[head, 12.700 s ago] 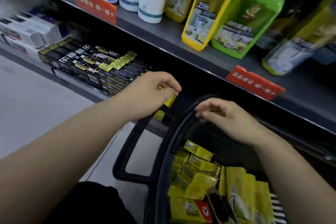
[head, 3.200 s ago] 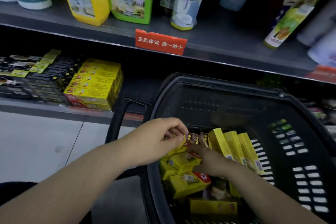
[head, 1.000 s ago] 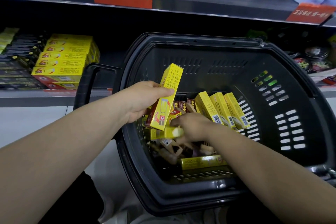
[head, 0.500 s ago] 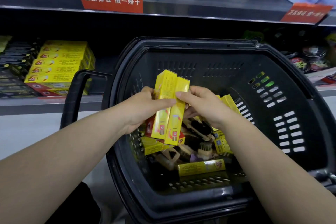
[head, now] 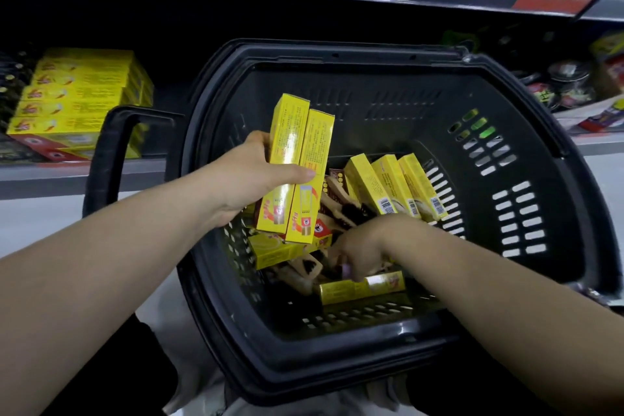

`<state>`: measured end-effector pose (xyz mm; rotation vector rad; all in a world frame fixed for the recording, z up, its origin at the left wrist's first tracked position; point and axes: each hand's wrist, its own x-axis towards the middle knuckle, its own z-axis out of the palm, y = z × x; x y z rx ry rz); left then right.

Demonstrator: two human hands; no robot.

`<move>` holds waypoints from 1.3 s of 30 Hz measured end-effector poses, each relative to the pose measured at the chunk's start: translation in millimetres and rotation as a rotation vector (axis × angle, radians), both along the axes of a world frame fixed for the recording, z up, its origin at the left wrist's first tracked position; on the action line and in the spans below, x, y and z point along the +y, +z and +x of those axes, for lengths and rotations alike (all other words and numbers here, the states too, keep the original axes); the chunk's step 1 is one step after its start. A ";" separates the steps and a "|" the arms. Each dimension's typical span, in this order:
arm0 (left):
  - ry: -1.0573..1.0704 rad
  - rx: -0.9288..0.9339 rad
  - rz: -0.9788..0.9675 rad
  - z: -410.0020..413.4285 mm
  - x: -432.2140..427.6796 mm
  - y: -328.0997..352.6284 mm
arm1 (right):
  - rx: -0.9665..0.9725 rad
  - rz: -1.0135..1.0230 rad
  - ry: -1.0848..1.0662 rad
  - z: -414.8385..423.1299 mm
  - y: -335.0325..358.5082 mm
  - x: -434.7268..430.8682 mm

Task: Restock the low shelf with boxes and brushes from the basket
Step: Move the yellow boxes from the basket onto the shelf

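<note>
Dropped the right grip [head: 358, 246] from beside the two yellow boxes [head: 297, 165] into the basket [head: 337, 378], fingers curled at one flat-lying box [head: 364, 287], hold impossible to tell. Kept both boxes pinched upright in the left grip [head: 250, 179] above it; counted three more standing boxes [head: 391, 186] by the right wall.

Two bare forearms [head: 111, 257], black garment [head: 111, 378] below, perhaps trousers, pale cloth [head: 297, 407] between.
</note>
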<state>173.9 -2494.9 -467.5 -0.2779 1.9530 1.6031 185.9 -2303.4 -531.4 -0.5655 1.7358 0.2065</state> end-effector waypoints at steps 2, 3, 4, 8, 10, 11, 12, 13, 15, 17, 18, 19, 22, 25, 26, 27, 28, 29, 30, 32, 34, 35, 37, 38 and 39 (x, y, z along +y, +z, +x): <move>-0.002 -0.001 0.011 0.3 0.3 1.2 | 0.007 0.028 0.152 9.3 -8.9 -9.7; 0.000 -0.002 0.019 0.6 0.4 2.2 | -0.009 0.036 0.206 12.8 -11.8 -13.2; 0.000 -0.003 0.029 0.9 0.4 3.4 | -0.017 0.039 0.229 14.5 -13.5 -15.2; 0.007 -0.024 0.080 2.6 0.5 7.7 | -0.075 0.015 0.025 8.9 -14.1 -7.1; 0.016 -0.038 0.108 3.0 0.0 10.6 | -0.066 -0.015 -0.037 6.6 -12.3 -5.2; 0.018 -0.043 0.119 3.1 -0.4 12.1 | -0.064 -0.029 -0.063 4.7 -10.1 -5.4; 0.021 -0.047 0.128 3.2 -1.0 13.6 | -0.059 -0.053 -0.088 1.9 -6.1 -5.0; 0.028 -0.048 0.136 3.0 -2.3 15.6 | -0.041 -0.090 -0.127 -2.2 0.0 -3.4; 0.045 -0.044 0.152 2.2 -7.2 20.5 | 0.050 -0.205 -0.308 -11.6 18.7 2.7; 0.052 -0.031 0.174 1.0 -16.0 27.2 | 0.148 -0.385 -0.637 -20.2 45.9 7.4; 0.054 -0.022 0.190 0.4 -21.5 31.4 | 0.155 -0.511 -0.826 -23.4 59.9 8.0; 0.061 -0.013 0.211 -0.3 -28.0 35.5 | 0.141 -0.645 -0.997 -26.5 72.5 6.4; 0.099 0.010 0.266 -0.9 -51.1 48.0 | 0.153 -0.934 -1.297 -38.0 106.3 -10.6; 0.179 0.023 0.280 1.2 -79.9 58.8 | 0.198 -1.083 -1.359 -54.5 131.9 -45.9; 0.208 0.023 0.276 1.9 -91.0 61.6 | 0.224 -1.090 -1.365 -60.8 136.8 -59.7; 0.235 0.023 0.265 3.0 -103.0 64.8 | 0.254 -1.081 -1.378 -66.3 140.8 -74.0; 0.265 0.025 0.244 3.7 -116.4 66.7 | 0.280 -1.065 -1.395 -71.9 142.8 -87.9; 0.300 0.030 0.218 4.9 -130.8 67.6 | 0.293 -1.049 -1.412 -77.1 143.5 -100.7; 0.347 0.033 0.194 6.3 -145.5 67.2 | 0.296 -1.037 -1.420 -81.8 143.0 -112.9; 0.500 0.031 0.151 10.5 -176.0 61.9 | 0.302 -1.022 -1.388 -89.3 140.3 -136.5; 0.674 0.018 0.092 15.9 -203.4 51.9 | 0.332 -1.009 -1.345 -96.1 136.1 -157.7; 0.750 0.011 0.072 18.4 -214.9 47.1 | 0.336 -0.998 -1.338 -99.9 133.2 -167.8; 0.890 0.015 0.094 20.7 -234.5 38.6 | 0.301 -0.981 -1.332 -107.5 126.0 -187.9; 0.952 0.027 0.116 21.0 -242.6 35.3 | 0.277 -0.974 -1.324 -111.5 122.0 -198.2; 1.001 0.041 0.129 21.5 -249.6 32.8 | 0.252 -0.963 -1.311 -115.4 117.8 -208.6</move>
